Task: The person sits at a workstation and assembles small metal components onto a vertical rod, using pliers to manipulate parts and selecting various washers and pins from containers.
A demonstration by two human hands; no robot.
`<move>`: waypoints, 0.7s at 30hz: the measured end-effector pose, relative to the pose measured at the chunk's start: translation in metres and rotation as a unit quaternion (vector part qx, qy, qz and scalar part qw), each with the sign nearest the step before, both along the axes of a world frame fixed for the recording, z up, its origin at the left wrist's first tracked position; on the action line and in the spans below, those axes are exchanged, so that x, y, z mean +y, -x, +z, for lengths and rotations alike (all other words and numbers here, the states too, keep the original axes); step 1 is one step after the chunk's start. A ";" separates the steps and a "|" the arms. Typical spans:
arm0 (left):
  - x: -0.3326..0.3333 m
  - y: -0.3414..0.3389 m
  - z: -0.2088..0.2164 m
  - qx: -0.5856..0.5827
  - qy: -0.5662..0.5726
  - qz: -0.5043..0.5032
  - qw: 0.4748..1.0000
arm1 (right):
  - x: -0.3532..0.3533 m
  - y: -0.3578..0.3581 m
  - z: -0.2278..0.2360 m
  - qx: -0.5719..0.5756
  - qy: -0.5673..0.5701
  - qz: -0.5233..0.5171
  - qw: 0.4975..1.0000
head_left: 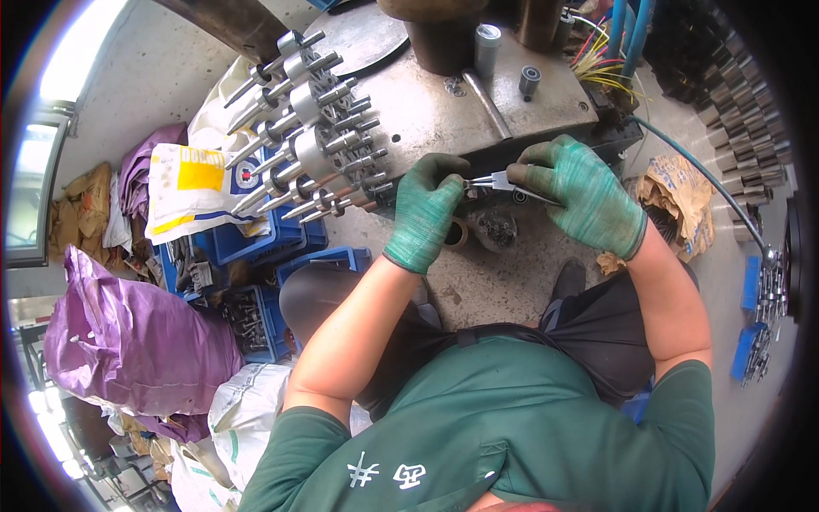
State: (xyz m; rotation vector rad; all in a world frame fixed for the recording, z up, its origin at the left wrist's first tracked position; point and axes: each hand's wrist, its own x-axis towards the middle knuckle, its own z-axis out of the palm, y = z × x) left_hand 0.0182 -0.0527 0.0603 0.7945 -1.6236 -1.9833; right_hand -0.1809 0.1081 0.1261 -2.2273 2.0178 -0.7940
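Both my hands wear green knitted gloves with dark, soiled fingertips and meet in front of the machine table's near edge. My right hand [589, 192] is closed on slim-nosed metal pliers [497, 180], whose narrow jaws point left. One handle shows below its fingers; the rest is hidden in the glove. My left hand [429, 205] is closed, with thumb and fingers pinched together at the jaw tips. Whatever it pinches is too small and covered to make out.
Shiny metal shafts with round collars [320, 136] stand stacked at the left. On the steel machine table [444, 111] lie a metal rod [486, 104] and a small cylindrical part [530, 80]. Blue crates [260, 239], a purple sack [141, 337] and brown paper [680, 200] flank me.
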 end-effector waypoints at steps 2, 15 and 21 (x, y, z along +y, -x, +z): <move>0.000 0.001 0.002 0.005 0.000 -0.002 1.000 | 0.000 0.001 0.000 0.007 -0.007 0.001 1.000; 0.017 0.011 -0.040 0.018 -0.226 0.038 0.973 | -0.034 -0.012 0.008 -0.239 -0.070 -0.062 0.966; 0.052 0.016 -0.071 -0.179 0.322 -0.340 0.865 | -0.088 -0.035 -0.002 -0.206 -0.136 -0.043 0.968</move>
